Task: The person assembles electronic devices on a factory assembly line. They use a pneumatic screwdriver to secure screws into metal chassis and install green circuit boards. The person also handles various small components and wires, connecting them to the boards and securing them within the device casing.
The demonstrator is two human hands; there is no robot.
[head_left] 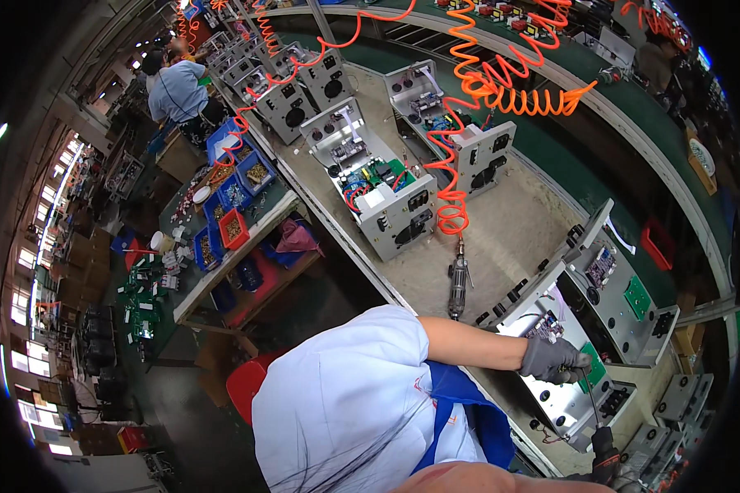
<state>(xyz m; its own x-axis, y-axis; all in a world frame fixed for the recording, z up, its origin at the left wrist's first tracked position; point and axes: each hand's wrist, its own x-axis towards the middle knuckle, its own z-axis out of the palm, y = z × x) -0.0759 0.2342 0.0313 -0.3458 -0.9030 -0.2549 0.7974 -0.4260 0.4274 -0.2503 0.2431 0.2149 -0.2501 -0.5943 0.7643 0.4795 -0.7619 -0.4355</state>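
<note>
My left hand, in a grey glove, is over an open metal chassis panel, beside a green circuit board. Its fingers are curled together near the tip of a thin driver bit; anything pinched there is too small to make out. The bit runs down to a dark power screwdriver with a red accent. At the lower edge my right hand is wrapped round this tool, partly cut off by the picture's rim. A second panel with its own green board lies just beyond.
An air screwdriver hangs on an orange coiled hose over the bench. Farther back stand open metal housings with boards inside. Blue parts bins sit at left; a co-worker is at the far left. More housings lie at right.
</note>
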